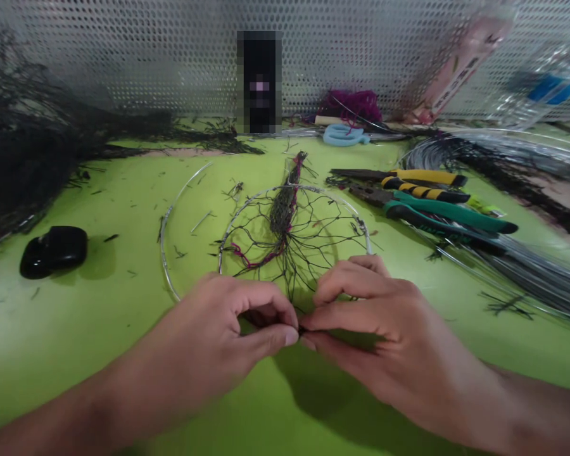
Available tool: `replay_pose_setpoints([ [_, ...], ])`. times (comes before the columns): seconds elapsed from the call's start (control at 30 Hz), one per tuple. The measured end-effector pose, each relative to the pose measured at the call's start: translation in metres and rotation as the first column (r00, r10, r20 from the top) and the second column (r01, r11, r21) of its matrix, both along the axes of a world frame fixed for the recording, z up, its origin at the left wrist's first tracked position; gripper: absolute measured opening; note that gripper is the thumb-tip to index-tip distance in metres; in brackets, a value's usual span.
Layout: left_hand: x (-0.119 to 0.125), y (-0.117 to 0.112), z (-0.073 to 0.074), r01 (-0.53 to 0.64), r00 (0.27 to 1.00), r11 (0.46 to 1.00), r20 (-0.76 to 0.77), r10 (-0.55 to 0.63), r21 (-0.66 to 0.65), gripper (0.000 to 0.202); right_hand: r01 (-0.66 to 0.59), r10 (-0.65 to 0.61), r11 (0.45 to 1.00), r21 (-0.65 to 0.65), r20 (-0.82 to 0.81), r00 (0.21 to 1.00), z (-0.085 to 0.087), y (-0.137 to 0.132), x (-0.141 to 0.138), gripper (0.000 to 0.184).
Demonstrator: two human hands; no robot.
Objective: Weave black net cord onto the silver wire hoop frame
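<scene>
A wire ring (247,206) with black netting (308,237) stretched across it lies on the green table (99,329). A bunched strand of net and magenta thread (285,206) runs up its middle. My left hand (218,335) and my right hand (375,323) meet at the ring's near edge. Both pinch the net and the rim there, thumb against forefinger, fingertips almost touching. The spot they hold is hidden by the fingers.
A second bare wire arc (168,221) lies left of the ring. Pliers with yellow and green handles (422,196) lie to the right, beside bundles of wire (527,266). A black case (52,250) sits at left. Black netting (23,152) is piled at back left.
</scene>
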State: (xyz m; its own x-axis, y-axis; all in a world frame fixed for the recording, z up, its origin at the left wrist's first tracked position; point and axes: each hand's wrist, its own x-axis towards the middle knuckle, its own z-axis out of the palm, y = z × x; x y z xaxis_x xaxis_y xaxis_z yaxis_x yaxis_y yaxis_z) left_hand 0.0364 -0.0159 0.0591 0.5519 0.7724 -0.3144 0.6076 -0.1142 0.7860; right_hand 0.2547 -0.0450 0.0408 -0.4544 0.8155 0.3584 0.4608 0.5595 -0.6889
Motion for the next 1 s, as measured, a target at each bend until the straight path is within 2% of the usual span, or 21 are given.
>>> replay_pose_setpoints([
  [0.07, 0.001, 0.001, 0.004, -0.016, 1.000, 0.999, 0.022, 0.017, -0.044, 0.014, -0.056, 0.052, 0.985, 0.160, 0.028, 0.998, -0.002, 0.001, 0.002, 0.015],
  [0.13, 0.001, 0.004, 0.005, -0.018, 0.999, 0.997, 0.050, 0.022, -0.072, 0.013, -0.104, 0.078, 0.947, 0.303, 0.099, 0.992, -0.003, 0.002, 0.004, 0.015],
  [0.2, 0.002, 0.007, 0.006, -0.015, 0.998, 0.995, 0.060, 0.021, -0.100, 0.013, -0.112, 0.058, 0.922, 0.371, 0.155, 0.986, -0.004, 0.002, 0.005, 0.015],
  [0.4, 0.004, 0.013, 0.001, 0.003, 0.996, 0.986, 0.086, 0.012, -0.170, 0.014, -0.030, -0.007, 0.959, 0.282, 0.127, 0.992, -0.005, 0.001, 0.005, 0.011],
  [0.63, 0.003, 0.013, -0.002, -0.001, 0.992, 0.970, 0.124, 0.032, -0.244, 0.011, -0.047, 0.034, 0.949, 0.312, 0.047, 0.998, -0.009, 0.006, 0.005, 0.009],
  [0.73, 0.004, 0.014, -0.001, -0.001, 0.986, 0.956, 0.160, 0.050, -0.295, 0.008, -0.093, 0.069, 0.922, 0.377, 0.076, 0.995, -0.008, 0.006, 0.005, 0.013],
  [0.87, 0.006, 0.017, 0.001, 0.002, 0.978, 0.945, 0.198, 0.067, -0.328, 0.008, -0.200, 0.118, 0.842, 0.501, 0.191, 0.974, -0.007, 0.004, 0.008, 0.019],
  [1.0, 0.006, 0.017, 0.002, 0.009, 0.977, 0.943, 0.203, 0.062, -0.333, 0.003, -0.270, 0.149, 0.787, 0.555, 0.254, 0.956, -0.008, 0.007, 0.010, 0.019],
])
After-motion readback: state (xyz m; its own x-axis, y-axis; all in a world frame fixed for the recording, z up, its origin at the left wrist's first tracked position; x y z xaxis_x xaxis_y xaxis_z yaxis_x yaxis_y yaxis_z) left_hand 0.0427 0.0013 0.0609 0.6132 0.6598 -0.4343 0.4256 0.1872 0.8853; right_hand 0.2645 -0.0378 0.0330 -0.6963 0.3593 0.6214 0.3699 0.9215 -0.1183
